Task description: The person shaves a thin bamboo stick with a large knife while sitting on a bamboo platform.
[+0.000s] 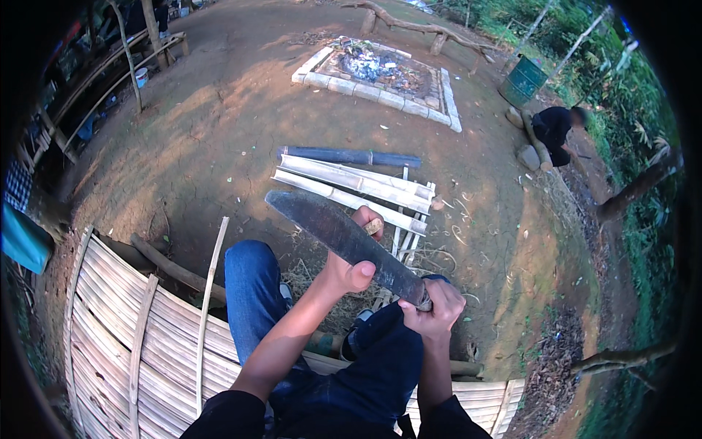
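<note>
A long, wide machete (pixel 329 230) lies aslant over my knees, its dark blade pointing up and left. My right hand (pixel 433 307) is closed round its handle at the lower right end. Behind the blade's middle, my left hand (pixel 347 274) is closed, with its thumb showing at the lower edge and its fingers past the upper edge. Those fingers hold a small tan piece (pixel 374 226), whose kind I cannot tell; the blade hides most of it. Beyond the blade, pale split bamboo lengths (pixel 351 183) lie on the ground beside a dark bamboo pole (pixel 347 156).
I sit on a bamboo slat platform (pixel 110 322). Thin shavings (pixel 457 219) lie around the bamboo on the right. Farther off are a block-edged fire pit (pixel 365 91) with ash, a green drum (pixel 523 80) and a crouching person (pixel 553 132). A log bench (pixel 428 29) stands behind.
</note>
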Demonstrator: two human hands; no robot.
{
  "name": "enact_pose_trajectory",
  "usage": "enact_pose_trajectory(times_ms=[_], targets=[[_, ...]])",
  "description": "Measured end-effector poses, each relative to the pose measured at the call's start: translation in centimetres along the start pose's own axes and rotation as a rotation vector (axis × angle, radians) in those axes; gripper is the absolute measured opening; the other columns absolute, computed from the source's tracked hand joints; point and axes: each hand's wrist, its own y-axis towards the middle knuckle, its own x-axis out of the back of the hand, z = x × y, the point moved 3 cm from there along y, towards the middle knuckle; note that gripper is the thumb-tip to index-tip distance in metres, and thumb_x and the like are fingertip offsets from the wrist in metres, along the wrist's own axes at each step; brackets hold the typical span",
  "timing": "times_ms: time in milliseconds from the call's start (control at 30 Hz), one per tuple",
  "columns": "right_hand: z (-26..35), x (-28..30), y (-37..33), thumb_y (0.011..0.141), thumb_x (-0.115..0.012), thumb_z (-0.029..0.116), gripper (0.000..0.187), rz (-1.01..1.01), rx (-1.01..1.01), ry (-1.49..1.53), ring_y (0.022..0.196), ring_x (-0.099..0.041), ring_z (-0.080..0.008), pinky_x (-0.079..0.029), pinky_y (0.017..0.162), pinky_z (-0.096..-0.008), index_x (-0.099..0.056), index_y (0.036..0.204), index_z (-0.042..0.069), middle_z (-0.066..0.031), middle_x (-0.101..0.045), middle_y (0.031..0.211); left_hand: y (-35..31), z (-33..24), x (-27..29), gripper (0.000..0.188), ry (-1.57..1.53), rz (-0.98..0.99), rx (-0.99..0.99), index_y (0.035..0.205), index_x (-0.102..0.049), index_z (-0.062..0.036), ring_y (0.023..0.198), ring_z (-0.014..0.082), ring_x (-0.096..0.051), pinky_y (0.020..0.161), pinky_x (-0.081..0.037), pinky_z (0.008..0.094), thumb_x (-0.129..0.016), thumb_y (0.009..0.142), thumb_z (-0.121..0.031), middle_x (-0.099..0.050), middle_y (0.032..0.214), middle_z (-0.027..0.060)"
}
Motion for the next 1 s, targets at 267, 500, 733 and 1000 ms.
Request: enact_pose_trajectory(times_ms=[267, 500, 733, 1000], targets=[[0.4, -0.4, 0.2, 0.064, -0.071, 0.053, 0.053, 0.018, 0.005, 0.013, 0.043, -0.052, -0.0213, -0.038, 0.042, -0.0302, -0.059, 0.066, 0.002, -0.0055, -0.049, 0.052, -0.1, -0.3, 0.3, 0.078, -0.053, 0.021, 0.044, 0.083, -0.042, -0.0004, 0.065, 0.0103, -0.034, 0.056, -0.029, 0.0256, -0.046, 0.068, -0.077, -0.035, 0.074, 0.0012], [0.4, -0.5, 0.0, 0.064, -0.07, 0.054, 0.053, 0.0, 0.017, -0.011, 0.043, -0.052, -0.0206, -0.038, 0.043, -0.0296, -0.059, 0.066, 0.003, -0.0046, -0.05, 0.052, -0.1, -0.8, 0.4, 0.079, -0.014, 0.032, 0.052, 0.082, -0.041, -0.0015, 0.063, 0.0101, -0.032, 0.056, -0.027, 0.0254, -0.046, 0.066, -0.079, -0.033, 0.073, 0.0002], [1.0, -0.4, 0.0, 0.071, -0.065, 0.054, 0.054, 0.022, 0.0, 0.004, 0.046, -0.053, -0.0264, -0.04, 0.045, -0.033, -0.056, 0.067, 0.001, -0.009, -0.052, 0.054, -0.2, -0.8, 0.5, 0.081, -0.021, 0.025, 0.074, 0.082, -0.041, -0.0027, 0.063, 0.0095, -0.033, 0.056, -0.027, 0.0245, -0.047, 0.063, -0.081, -0.035, 0.074, -0.0001], [0.6, -0.7, 0.1, 0.06, -0.075, 0.05, 0.05, -0.003, -0.008, 0.034, 0.041, -0.05, -0.0199, -0.036, 0.039, -0.0285, -0.055, 0.059, 0.004, -0.0058, -0.05, 0.051, -0.9, 0.1, 0.6, 0.081, 0.005, -0.049, 0.094, 0.084, -0.042, -0.0031, 0.063, 0.0074, -0.035, 0.056, -0.028, 0.0227, -0.05, 0.063, -0.081, -0.037, 0.074, -0.001]])
